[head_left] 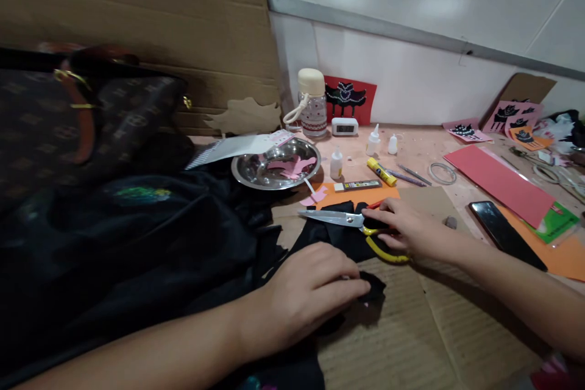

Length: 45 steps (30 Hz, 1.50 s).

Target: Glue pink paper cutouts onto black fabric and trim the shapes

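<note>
My left hand (307,290) lies at the centre bottom, fingers curled around a small piece of black fabric (372,287) on the cardboard sheet (411,329). My right hand (406,226) rests on the yellow handles of a pair of scissors (336,218), fingers closed over them. The scissor blades point left, closed, lying over more black cloth (329,237). A large heap of black fabric (137,244) spreads to the left of both hands.
A steel bowl (256,169) holds pink paper cut-outs. Glue bottles (336,163), a yellow glue stick (382,172), a small clock (344,127), a capped bottle (311,103), pink paper (498,181), orange paper (562,256) and a phone (505,233) lie behind. A dark bag (82,116) stands left.
</note>
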Available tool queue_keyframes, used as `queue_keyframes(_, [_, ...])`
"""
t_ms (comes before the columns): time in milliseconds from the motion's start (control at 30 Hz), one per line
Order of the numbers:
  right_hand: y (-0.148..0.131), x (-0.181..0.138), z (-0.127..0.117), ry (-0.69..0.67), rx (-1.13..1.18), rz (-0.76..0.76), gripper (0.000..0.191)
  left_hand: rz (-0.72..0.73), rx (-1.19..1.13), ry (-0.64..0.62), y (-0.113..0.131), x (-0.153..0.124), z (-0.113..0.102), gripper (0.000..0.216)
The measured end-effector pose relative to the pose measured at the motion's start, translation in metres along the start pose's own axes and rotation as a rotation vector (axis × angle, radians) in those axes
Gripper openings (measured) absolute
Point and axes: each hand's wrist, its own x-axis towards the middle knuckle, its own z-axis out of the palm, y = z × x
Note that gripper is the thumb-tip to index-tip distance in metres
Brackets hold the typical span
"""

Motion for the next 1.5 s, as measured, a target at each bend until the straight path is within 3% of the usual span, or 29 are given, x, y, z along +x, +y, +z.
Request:
queue_keyframes(133, [0.006, 0.030, -0.016, -0.023, -0.093, 0.003, 0.031, -0.054, 0.023, 0.054, -0.002, -0.001, 0.005, 0.022])
queue_keyframes(200, [0.006, 0.053, -0.023, 0.122, -0.036, 0.092, 0.026, -0.072, 0.000, 0.056, -0.001, -0.001, 0.008, 0.019])
queue_keyframes(267, [0.008, 0.082, -0.024, 0.245, 0.055, 0.235, 0.038, -0.084, -0.012, 0.058, -0.001, 0.000, 0.010, 0.015])
queue_keyframes(333, [0.012, 0.113, -0.017, 0.278, 0.073, 0.288, 0.062, -0.070, -0.011, 0.061, -0.001, 0.001, 0.010, 0.013])
queue_keyframes(400, [0.018, 0.142, -0.009, 0.296, 0.096, 0.327, 0.069, -0.045, -0.002, 0.040, -0.001, 0.002, 0.009, 0.014])
queue_keyframes(533, [0.019, 0.170, -0.001, 0.335, 0.145, 0.360, 0.024, -0.038, 0.000, 0.015, -0.002, 0.004, 0.008, 0.013])
queue_keyframes(667, [0.007, 0.142, -0.008, 0.373, 0.230, 0.357, 0.018, -0.164, -0.034, 0.026, -0.005, 0.005, 0.008, 0.009])
queue_keyframes(800, [-0.014, 0.070, -0.015, 0.448, 0.398, 0.172, 0.007, -0.160, 0.011, 0.033, -0.005, 0.003, 0.005, 0.011])
queue_keyframes(900, [-0.030, 0.012, -0.014, 0.317, 0.466, 0.181, 0.010, -0.015, 0.065, -0.074, -0.001, 0.004, 0.004, 0.021])
queue_keyframes(1000, [-0.041, -0.023, -0.008, 0.196, 0.474, 0.164, 0.012, 0.003, 0.115, -0.169, 0.002, 0.005, 0.010, 0.027])
queue_keyframes(1233, [-0.051, -0.031, 0.008, 0.049, 0.472, -0.043, 0.013, 0.003, 0.161, -0.191, 0.005, 0.008, 0.020, 0.033])
queue_keyframes(1500, [-0.050, -0.033, 0.014, -0.051, 0.373, -0.090, 0.014, 0.002, 0.139, -0.289, 0.013, 0.007, 0.018, 0.038])
